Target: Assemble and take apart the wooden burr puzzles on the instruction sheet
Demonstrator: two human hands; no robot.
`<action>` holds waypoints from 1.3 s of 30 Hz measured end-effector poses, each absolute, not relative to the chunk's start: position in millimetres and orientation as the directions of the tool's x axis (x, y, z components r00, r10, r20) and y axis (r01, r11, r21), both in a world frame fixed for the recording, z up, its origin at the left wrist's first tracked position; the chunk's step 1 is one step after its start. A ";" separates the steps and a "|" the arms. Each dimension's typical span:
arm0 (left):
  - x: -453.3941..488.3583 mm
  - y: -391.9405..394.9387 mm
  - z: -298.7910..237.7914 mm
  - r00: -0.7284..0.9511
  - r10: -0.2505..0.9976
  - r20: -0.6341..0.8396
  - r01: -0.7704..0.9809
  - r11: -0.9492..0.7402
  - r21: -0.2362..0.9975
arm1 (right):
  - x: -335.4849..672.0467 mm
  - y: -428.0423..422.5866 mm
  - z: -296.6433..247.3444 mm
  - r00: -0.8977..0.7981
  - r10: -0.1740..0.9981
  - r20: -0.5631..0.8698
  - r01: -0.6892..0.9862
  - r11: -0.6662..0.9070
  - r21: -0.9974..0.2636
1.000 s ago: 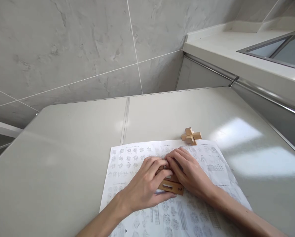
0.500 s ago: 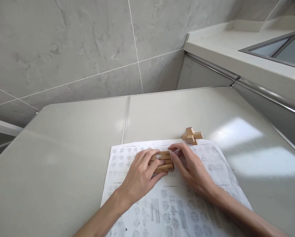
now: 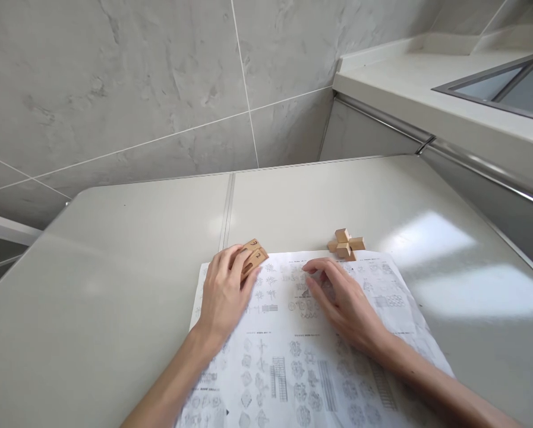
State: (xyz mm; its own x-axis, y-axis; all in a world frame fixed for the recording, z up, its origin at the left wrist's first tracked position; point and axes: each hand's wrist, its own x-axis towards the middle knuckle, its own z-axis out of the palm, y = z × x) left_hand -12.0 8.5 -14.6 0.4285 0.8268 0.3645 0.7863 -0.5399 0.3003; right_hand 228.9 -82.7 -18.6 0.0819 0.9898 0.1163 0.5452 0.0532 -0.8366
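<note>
The left hand, fingers curled over the numbered wooden pieces, is sliding them from the middle of the printed sheet to its far left corner, while the right hand, having let go, is lying open and empty on the diagrams.

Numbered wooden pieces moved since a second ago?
Yes. The left hand slid the wooden pieces leftward to the far-left corner of the paper sheet, farther from the wooden cross.
</note>
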 end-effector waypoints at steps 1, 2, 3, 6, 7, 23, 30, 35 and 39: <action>-11.6 8.2 -14.8 0.442 0.819 0.366 0.783 -0.551 0.288 | 228.7 -82.6 -18.5 0.084 0.989 0.119 0.544 0.055 -0.837; -11.2 7.9 -14.9 0.457 0.811 0.366 0.778 -0.564 0.279 | 228.5 -82.6 -18.4 0.086 0.989 0.123 0.542 0.057 -0.838; -10.9 7.7 -15.0 0.471 0.803 0.365 0.771 -0.575 0.272 | 228.3 -82.6 -18.4 0.087 0.988 0.125 0.538 0.059 -0.841; -10.6 7.2 -15.0 0.500 0.791 0.352 0.753 -0.598 0.274 | 228.5 -82.4 -17.4 0.093 0.989 0.112 0.501 0.051 -0.864; -10.6 7.1 -15.1 0.508 0.789 0.346 0.747 -0.603 0.280 | 229.0 -82.2 -16.6 0.097 0.991 0.097 0.468 0.041 -0.883; -9.8 5.5 -17.5 0.569 0.748 0.342 0.660 -0.664 0.351 | 250.6 -58.9 -14.8 0.057 0.921 -0.385 -0.701 -0.237 -0.673; -7.5 4.5 -17.2 0.558 0.745 0.365 0.684 -0.662 0.307 | 250.2 -58.2 -11.4 0.104 0.947 -0.305 -0.617 -0.179 -0.766; -7.4 5.5 -13.6 0.515 0.774 0.368 0.741 -0.618 0.263 | 248.8 -60.1 -7.3 0.035 0.935 -0.352 -0.656 -0.244 -0.715; -10.2 7.4 -11.7 0.482 0.802 0.354 0.787 -0.574 0.228 | 245.0 -64.9 -5.7 -0.015 0.953 -0.302 -0.570 -0.257 -0.780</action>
